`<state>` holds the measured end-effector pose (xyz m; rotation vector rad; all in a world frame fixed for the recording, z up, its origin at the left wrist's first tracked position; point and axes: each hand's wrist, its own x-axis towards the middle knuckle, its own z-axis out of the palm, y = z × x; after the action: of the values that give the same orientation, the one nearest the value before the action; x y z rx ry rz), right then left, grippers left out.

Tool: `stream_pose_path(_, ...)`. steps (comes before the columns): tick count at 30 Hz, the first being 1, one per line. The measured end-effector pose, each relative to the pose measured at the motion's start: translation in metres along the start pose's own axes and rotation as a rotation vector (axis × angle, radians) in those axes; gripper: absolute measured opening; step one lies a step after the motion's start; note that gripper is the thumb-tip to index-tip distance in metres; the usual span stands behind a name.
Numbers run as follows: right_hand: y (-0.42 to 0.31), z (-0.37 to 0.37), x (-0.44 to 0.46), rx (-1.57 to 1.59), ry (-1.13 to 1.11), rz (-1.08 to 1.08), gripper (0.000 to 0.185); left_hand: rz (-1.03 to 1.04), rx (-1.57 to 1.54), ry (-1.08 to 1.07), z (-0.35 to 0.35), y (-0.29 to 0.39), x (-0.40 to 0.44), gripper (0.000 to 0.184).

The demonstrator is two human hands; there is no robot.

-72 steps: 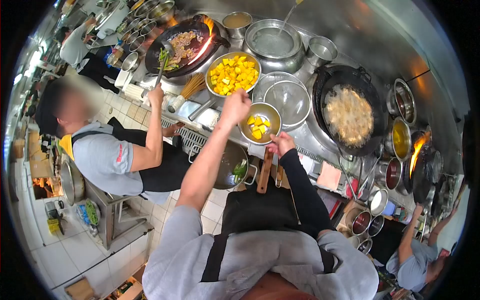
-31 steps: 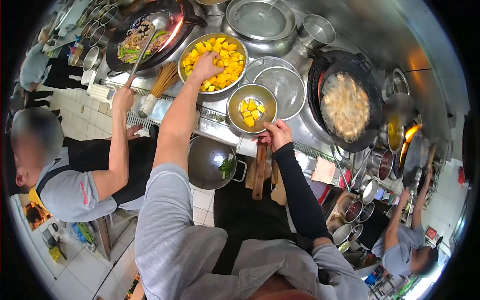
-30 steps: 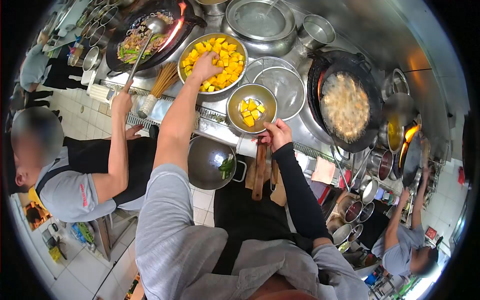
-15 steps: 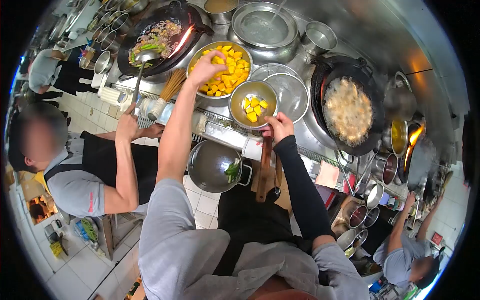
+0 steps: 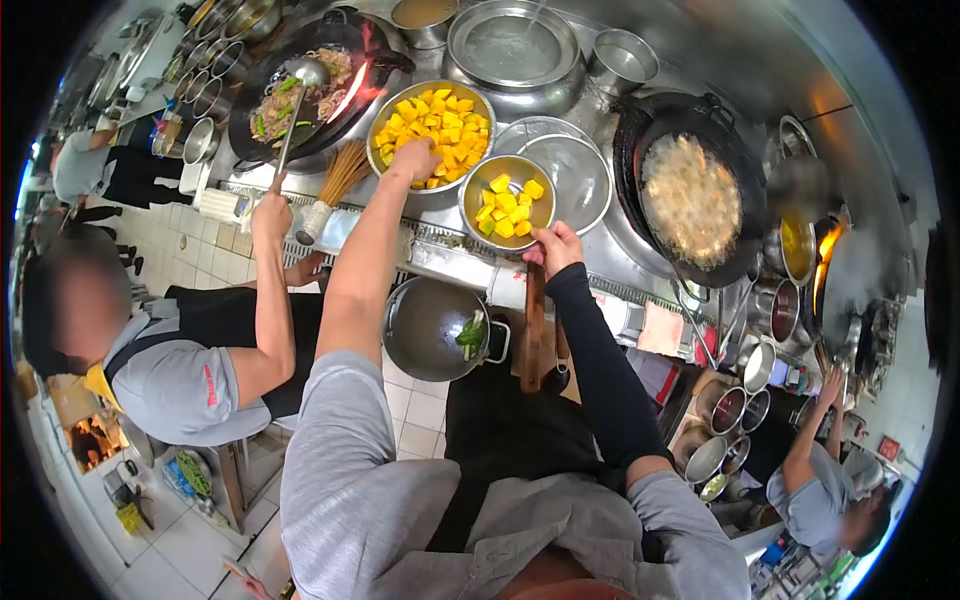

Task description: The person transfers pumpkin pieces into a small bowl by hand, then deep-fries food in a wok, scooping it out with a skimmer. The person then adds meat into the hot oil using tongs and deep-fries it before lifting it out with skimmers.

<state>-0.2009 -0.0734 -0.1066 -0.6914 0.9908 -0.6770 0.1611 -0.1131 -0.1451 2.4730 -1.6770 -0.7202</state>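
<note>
My left hand (image 5: 412,162) reaches into a large steel bowl (image 5: 372,150) heaped with yellow pumpkin cubes (image 5: 440,115). Its fingers are curled down among the cubes, and the fingertips are partly hidden. Beside that bowl is a smaller steel bowl (image 5: 468,215) holding several pumpkin cubes (image 5: 510,208). My right hand (image 5: 557,247) pinches the near rim of the smaller bowl, thumb on the edge. Just below this hand a wooden handle (image 5: 532,335) points toward me. A wire strainer (image 5: 585,180) lies right behind the smaller bowl.
To the right, a wok (image 5: 692,200) of oil bubbles around frying food. At left, a co-worker's hand (image 5: 270,215) moves a ladle (image 5: 310,72) in a flaming wok (image 5: 262,75). A pot (image 5: 430,340) with greens sits below. Another person (image 5: 815,490) works at far right.
My left hand has lowered into the pumpkin, its fingers more curled. More cubes lie in the smaller bowl. The co-worker's ladle has moved farther into the left wok.
</note>
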Motion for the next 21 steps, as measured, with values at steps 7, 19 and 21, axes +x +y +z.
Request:
stream_pose_path(7, -0.01, -0.016, -0.012, -0.031, 0.2, -0.157, 0.016, 0.13, -0.112, 0.105, 0.01, -0.03, 0.012, 0.03)
stream_pose_path(19, -0.025, -0.024, -0.016, -0.069, 0.191, -0.1, 0.018, -0.218, -0.838, 0.302, -0.006, -0.028, -0.012, 0.022)
stream_pose_path(21, -0.021, -0.026, -0.01, -0.108, 0.137, -0.114, 0.013, -0.181, -0.976, 0.358, -0.01, -0.023, -0.022, 0.022)
